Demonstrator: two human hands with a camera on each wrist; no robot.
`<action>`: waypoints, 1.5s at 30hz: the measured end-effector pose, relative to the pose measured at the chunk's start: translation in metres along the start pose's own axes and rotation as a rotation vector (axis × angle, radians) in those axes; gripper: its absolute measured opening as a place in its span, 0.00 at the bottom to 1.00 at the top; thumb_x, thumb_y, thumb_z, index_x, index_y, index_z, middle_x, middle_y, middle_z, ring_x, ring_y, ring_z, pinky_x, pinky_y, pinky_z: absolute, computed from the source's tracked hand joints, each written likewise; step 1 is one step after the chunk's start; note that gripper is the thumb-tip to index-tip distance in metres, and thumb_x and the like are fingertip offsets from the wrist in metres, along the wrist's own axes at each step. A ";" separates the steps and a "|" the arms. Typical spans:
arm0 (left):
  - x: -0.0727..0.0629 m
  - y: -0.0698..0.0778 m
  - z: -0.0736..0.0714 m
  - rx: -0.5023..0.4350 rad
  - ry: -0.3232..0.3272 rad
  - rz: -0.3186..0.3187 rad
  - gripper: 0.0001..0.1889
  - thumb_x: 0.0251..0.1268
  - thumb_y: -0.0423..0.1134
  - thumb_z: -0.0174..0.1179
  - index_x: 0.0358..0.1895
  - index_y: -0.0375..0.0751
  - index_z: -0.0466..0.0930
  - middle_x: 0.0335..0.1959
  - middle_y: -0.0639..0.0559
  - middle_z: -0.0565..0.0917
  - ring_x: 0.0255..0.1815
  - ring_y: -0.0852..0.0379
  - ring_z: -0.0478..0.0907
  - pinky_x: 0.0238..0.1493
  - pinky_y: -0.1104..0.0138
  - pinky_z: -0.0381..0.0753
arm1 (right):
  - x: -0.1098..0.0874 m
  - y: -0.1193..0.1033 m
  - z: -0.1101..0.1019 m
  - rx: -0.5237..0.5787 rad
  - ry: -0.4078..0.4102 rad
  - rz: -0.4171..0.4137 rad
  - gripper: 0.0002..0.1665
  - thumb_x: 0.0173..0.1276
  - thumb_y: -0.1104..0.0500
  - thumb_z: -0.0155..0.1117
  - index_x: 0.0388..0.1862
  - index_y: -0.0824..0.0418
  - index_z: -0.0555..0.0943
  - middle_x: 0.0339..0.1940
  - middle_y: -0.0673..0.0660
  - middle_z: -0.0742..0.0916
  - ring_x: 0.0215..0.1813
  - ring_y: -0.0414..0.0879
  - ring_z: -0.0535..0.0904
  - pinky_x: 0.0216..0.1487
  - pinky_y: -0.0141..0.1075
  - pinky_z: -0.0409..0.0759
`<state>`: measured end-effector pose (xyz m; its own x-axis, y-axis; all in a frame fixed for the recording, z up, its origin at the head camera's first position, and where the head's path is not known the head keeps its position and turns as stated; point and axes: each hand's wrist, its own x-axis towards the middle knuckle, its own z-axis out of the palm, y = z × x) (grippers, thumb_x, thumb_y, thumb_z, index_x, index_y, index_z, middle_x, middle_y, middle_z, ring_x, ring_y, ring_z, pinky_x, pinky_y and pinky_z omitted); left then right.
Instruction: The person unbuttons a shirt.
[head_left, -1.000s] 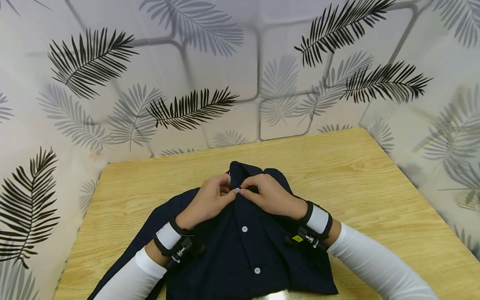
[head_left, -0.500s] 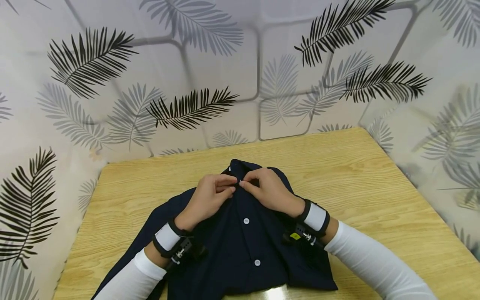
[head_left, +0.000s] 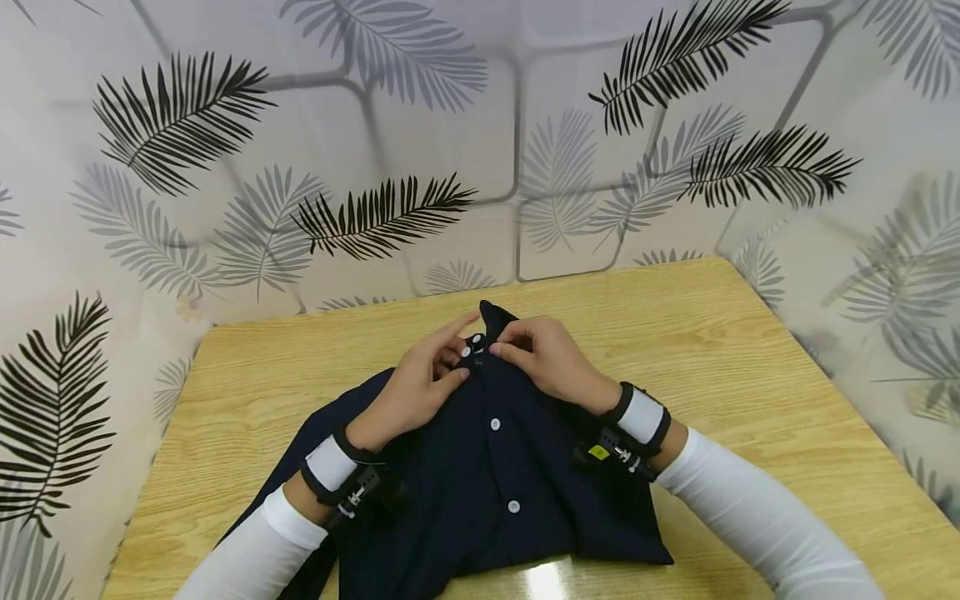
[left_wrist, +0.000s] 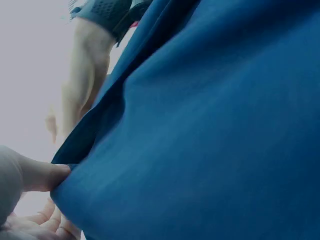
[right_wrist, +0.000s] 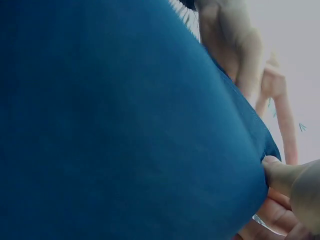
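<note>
A dark navy shirt (head_left: 450, 500) with white buttons lies on the wooden table, its collar (head_left: 495, 318) at the far end. Near the collar, my left hand (head_left: 420, 379) pinches the front edge, thumb below and index finger stretched toward the collar tip. Two small buttons, one a white button (head_left: 466, 352), show beside its fingers. My right hand (head_left: 551, 358) pinches the opposite front edge just below the collar. In the left wrist view the thumb (left_wrist: 57, 175) presses on the cloth; the right wrist view shows the other thumb (right_wrist: 275, 167) doing likewise. Cloth hides some fingertips.
Further down the shirt front sit a middle button (head_left: 495, 424) and a lower button (head_left: 513, 507). The wooden table (head_left: 750, 375) extends on both sides. Behind it hangs a leaf-patterned cloth (head_left: 480, 150). Both wrists wear straps with cameras.
The hands no longer meet at one button; they have shifted up toward the collar. My left index finger has straightened. The collar tip stands higher, and the shirt has slid away from the near edge.
</note>
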<state>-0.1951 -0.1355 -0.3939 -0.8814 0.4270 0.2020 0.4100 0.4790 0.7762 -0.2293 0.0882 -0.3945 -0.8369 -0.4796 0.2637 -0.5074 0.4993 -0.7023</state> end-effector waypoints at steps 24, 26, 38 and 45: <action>0.004 0.010 0.034 0.132 -0.071 -0.132 0.06 0.69 0.40 0.65 0.34 0.44 0.83 0.27 0.54 0.84 0.22 0.64 0.75 0.26 0.70 0.73 | 0.008 0.006 -0.014 -0.016 0.188 0.029 0.10 0.73 0.59 0.65 0.45 0.64 0.87 0.42 0.60 0.90 0.38 0.51 0.85 0.41 0.39 0.80; 0.005 0.007 0.032 0.054 -0.071 -0.124 0.05 0.70 0.39 0.65 0.34 0.43 0.82 0.29 0.51 0.84 0.21 0.63 0.76 0.27 0.70 0.74 | 0.002 0.004 -0.013 -0.041 0.206 0.027 0.14 0.73 0.58 0.66 0.52 0.64 0.84 0.48 0.61 0.88 0.46 0.53 0.85 0.47 0.43 0.82; 0.004 -0.002 0.012 -0.413 -0.146 -0.227 0.06 0.76 0.35 0.58 0.44 0.35 0.79 0.30 0.52 0.79 0.28 0.60 0.76 0.29 0.70 0.79 | -0.025 -0.015 0.003 -0.033 -0.092 -0.053 0.08 0.74 0.54 0.65 0.42 0.56 0.87 0.32 0.48 0.86 0.29 0.37 0.73 0.34 0.30 0.72; 0.000 -0.008 0.006 -0.461 -0.214 -0.202 0.07 0.76 0.35 0.57 0.43 0.34 0.79 0.29 0.53 0.78 0.30 0.60 0.76 0.31 0.71 0.79 | -0.023 -0.012 0.002 0.099 -0.145 -0.086 0.07 0.74 0.60 0.63 0.38 0.58 0.87 0.25 0.47 0.80 0.27 0.36 0.70 0.32 0.28 0.68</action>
<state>-0.1965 -0.1351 -0.4033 -0.8450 0.5306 -0.0668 0.0499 0.2026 0.9780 -0.2033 0.0920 -0.3938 -0.7496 -0.6196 0.2328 -0.5470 0.3817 -0.7451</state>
